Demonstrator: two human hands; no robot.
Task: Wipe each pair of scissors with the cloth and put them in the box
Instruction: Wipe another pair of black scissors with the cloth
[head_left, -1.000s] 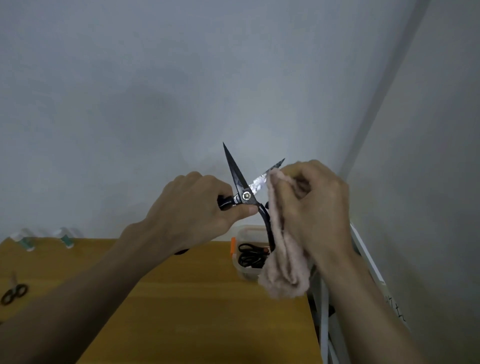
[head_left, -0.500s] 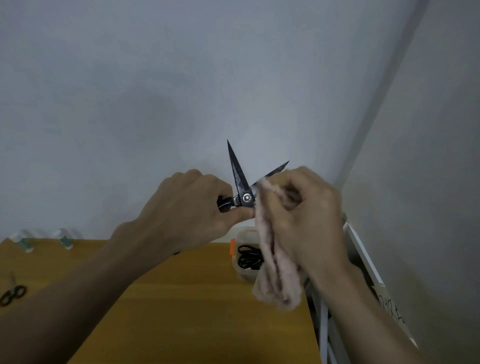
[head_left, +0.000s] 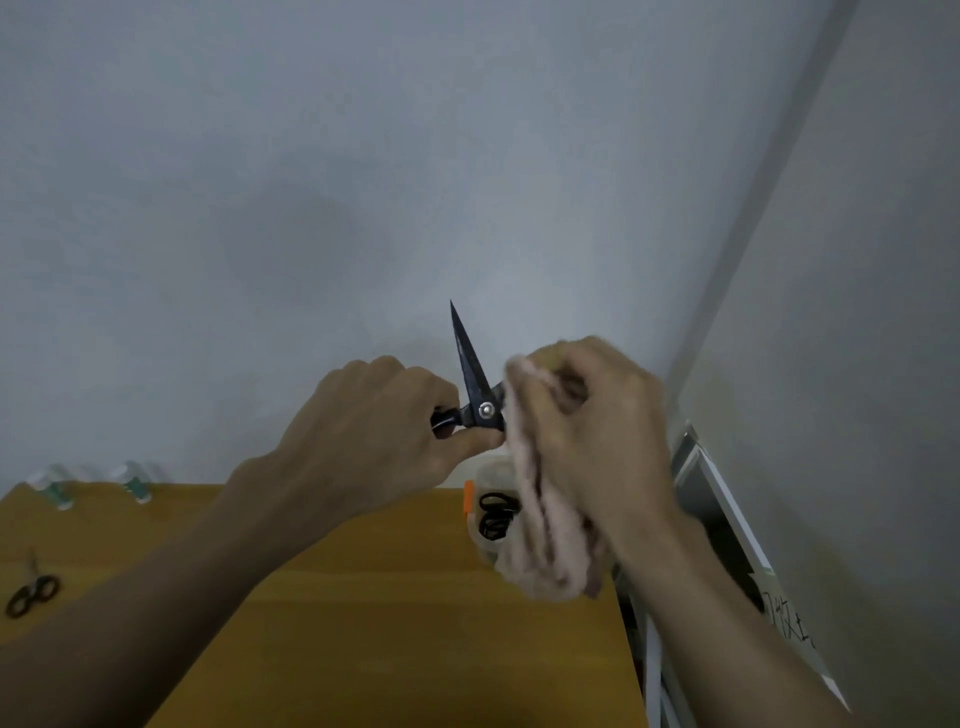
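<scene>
- Since a second ago the pink cloth (head_left: 545, 509) has slid over the right-hand blade, hiding it.
- Black scissors (head_left: 475, 387) with a silver pivot screw are held up before the wall, above the clear box (head_left: 485, 519).
- Left hand (head_left: 374, 441) grips the handles; right hand (head_left: 597, 431) clutches the cloth around the blade.
- The bare blade points up, slightly left.

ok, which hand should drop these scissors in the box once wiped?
Left hand: it already grips the scissors by the handle. The right hand is wrapped round the cloth, which hangs over the box.
</scene>
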